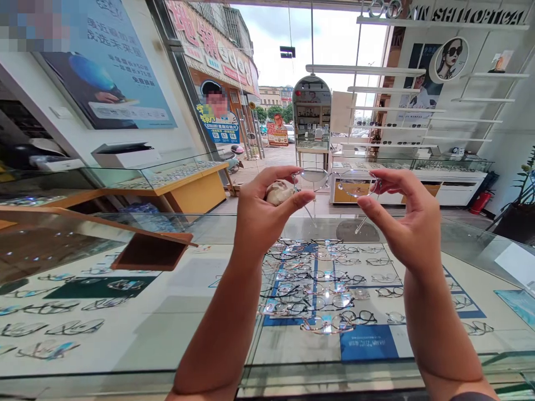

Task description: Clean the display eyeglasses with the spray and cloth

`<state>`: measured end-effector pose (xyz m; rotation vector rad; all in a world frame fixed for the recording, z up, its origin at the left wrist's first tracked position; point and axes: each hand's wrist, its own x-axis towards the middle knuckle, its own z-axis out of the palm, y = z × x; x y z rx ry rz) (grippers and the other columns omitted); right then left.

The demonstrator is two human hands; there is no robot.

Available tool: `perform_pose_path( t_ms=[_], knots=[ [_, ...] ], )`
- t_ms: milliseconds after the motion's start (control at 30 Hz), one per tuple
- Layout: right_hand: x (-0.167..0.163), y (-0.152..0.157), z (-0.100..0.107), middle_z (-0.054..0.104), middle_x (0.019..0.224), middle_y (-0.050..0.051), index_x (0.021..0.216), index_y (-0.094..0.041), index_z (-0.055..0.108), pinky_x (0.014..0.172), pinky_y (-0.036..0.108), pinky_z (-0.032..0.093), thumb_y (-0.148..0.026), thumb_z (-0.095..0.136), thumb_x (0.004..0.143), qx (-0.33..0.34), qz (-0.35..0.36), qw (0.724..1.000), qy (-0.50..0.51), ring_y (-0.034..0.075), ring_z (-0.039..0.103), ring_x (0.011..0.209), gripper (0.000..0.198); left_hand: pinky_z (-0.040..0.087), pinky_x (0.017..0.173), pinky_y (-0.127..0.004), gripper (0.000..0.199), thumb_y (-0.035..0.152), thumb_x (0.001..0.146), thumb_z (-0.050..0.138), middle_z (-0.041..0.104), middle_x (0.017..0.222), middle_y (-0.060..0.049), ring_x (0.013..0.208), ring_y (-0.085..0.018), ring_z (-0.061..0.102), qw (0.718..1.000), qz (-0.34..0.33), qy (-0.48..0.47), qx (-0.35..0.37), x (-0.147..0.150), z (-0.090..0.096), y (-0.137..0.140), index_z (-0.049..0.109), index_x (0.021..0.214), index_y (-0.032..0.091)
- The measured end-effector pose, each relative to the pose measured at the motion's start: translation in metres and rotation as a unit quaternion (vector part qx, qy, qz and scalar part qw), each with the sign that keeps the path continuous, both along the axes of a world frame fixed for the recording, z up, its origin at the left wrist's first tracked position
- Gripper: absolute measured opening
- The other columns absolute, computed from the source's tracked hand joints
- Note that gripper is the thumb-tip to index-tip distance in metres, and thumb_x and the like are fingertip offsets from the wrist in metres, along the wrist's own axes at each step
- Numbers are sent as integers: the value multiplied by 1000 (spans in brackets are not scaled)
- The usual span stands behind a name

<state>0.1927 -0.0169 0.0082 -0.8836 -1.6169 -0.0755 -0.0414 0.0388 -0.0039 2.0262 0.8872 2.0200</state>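
Observation:
A pair of thin-rimmed eyeglasses [314, 176] is held up in front of me, above a glass display counter, with its temple arms hanging down and away. My left hand [267, 203] pinches one end of the frame between thumb and fingers. Tucked in that same hand is a crumpled pale cloth [280, 192]. On the other side, my right hand [403, 209] grips the opposite end of the frame by thumb and fingertips. Both lenses show between the two hands. Below them, rows of eyeglasses [328, 275] lie inside the counter.
The glass counter [217, 334] spans the foreground. A brown-framed tilted mirror or tray [152, 250] stands on it at left. Farther off are an arched mirror [312, 120], a yellow-fronted display case [198, 189], white wall shelves [393, 92] and a red fire extinguisher [480, 202].

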Motion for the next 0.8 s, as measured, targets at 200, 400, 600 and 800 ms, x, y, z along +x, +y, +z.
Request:
perform_pose_path(
  t_ms=[200, 400, 600, 800],
  knots=[
    [-1, -2, 0, 72, 105, 6, 121, -29, 73, 97, 48, 57, -51, 74, 93, 6, -10, 1000, -1, 27, 68, 101, 35, 55, 66, -27, 62, 72, 72, 89, 76, 91, -6, 80, -18, 69, 1000, 8, -9, -17, 3, 0, -2, 78, 108, 22],
    [-3, -4, -2, 71, 105, 6, 121, -30, 72, 97, 48, 57, -49, 75, 94, 25, -12, 1000, 0, 27, 67, 101, 34, 57, 67, -28, 61, 73, 71, 88, 79, 93, -8, 80, -19, 71, 999, 26, -14, -18, 5, 0, -2, 78, 101, 21],
    [-3, -5, -2, 71, 106, 6, 122, -31, 70, 96, 48, 58, -53, 72, 95, 17, -45, 999, -15, 28, 68, 102, 35, 56, 65, -28, 54, 67, 74, 90, 81, 96, -8, 79, -19, 71, 999, 30, -6, -19, 5, 0, -4, 80, 102, 22],
    [-3, -6, -1, 71, 106, 6, 121, -31, 70, 96, 49, 58, -52, 72, 95, 18, -41, 999, -9, 28, 69, 101, 34, 59, 68, -30, 49, 62, 74, 91, 82, 97, -8, 83, -20, 73, 1000, 21, 0, -24, 4, 1, -4, 82, 102, 23]
  ],
)
